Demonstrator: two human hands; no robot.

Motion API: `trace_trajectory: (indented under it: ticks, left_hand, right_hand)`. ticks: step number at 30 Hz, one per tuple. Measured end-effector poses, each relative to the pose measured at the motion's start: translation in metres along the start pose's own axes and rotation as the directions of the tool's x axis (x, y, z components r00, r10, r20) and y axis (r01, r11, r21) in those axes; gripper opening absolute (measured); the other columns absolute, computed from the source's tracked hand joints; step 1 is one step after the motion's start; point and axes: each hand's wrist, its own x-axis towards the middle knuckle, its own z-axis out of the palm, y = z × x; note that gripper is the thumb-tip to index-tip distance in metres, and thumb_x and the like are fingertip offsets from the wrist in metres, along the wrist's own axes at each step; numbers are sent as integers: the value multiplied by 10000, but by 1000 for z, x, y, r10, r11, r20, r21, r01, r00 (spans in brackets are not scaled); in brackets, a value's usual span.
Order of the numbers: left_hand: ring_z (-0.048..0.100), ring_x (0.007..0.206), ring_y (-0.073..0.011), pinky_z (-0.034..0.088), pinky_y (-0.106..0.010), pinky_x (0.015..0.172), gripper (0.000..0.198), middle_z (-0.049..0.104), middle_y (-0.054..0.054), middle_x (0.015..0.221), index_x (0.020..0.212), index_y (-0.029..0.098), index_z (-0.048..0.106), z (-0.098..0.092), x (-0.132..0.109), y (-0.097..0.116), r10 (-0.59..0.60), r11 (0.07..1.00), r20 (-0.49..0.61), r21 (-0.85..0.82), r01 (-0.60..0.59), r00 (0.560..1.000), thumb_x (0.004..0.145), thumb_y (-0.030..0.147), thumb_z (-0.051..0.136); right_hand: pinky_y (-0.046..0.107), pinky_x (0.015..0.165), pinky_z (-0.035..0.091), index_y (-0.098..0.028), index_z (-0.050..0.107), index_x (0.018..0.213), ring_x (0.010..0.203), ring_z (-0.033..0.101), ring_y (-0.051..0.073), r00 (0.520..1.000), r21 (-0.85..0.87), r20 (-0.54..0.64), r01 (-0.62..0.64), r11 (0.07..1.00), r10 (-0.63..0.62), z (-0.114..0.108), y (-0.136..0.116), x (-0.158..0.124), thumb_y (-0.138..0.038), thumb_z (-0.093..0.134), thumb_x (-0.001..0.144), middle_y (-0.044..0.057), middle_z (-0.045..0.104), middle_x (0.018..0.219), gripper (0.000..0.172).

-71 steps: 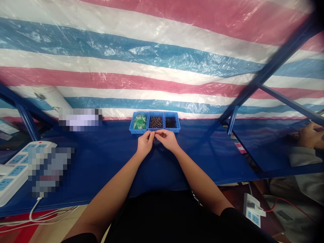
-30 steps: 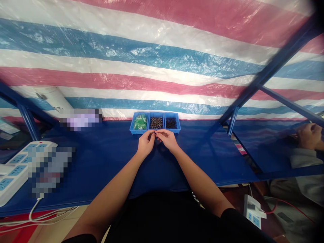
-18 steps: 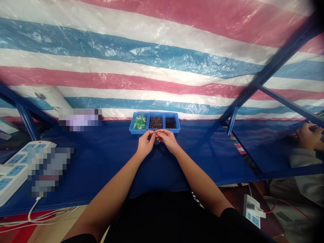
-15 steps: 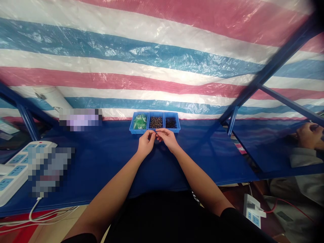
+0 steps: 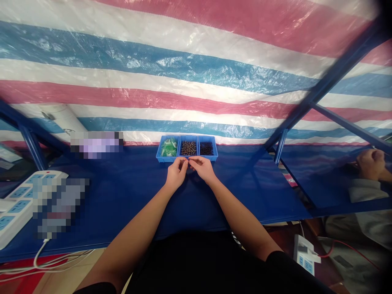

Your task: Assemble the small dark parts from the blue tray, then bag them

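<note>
Just below three blue bins (image 5: 186, 159), left hand (image 5: 176, 174), right hand (image 5: 202, 169), together

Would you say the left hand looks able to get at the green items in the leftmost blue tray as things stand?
Probably yes. The left hand rests just in front of the green items, and nothing stands between them, though it is held close against the right hand.
</note>
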Motion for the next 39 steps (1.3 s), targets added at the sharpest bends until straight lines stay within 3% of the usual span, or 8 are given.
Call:
trace_trajectory:
  ticks: [25, 33, 39]
  left_hand:
    - [626, 666, -138, 446, -237, 594, 252, 685, 1, 769, 1039, 222, 612, 1, 0, -1, 6, 1000, -12, 4, -6, 1000, 893, 408, 525]
    - [633, 694, -145, 477, -258, 686, 242, 673, -3, 773, 943, 220, 629, -1, 0, 2, 19, 1000, 7, 3, -19, 1000, 917, 413, 486]
    - [650, 700, -149, 477, -249, 651, 267, 699, -2, 788, 1059, 228, 616, -1, 0, 2, -6, 1000, 6, -14, 6, 1000, 884, 417, 546]
  right_hand:
    - [262, 609, 513, -173, 711, 958, 657, 634, 142, 1000, -4, -12, -1, 1000, 1, -1, 1, 0, -425, 694, 752, 50, 710, 825, 325]
    - [267, 628, 528, -172, 708, 957, 677, 641, 149, 1000, -1, -2, 25, 1000, -25, 0, -2, -2, -412, 701, 752, 41, 697, 789, 316]
    - [273, 633, 527, -169, 714, 945, 665, 639, 146, 1000, -12, -18, 25, 1000, -25, -1, -3, -1, -434, 688, 758, 52, 710, 821, 325]
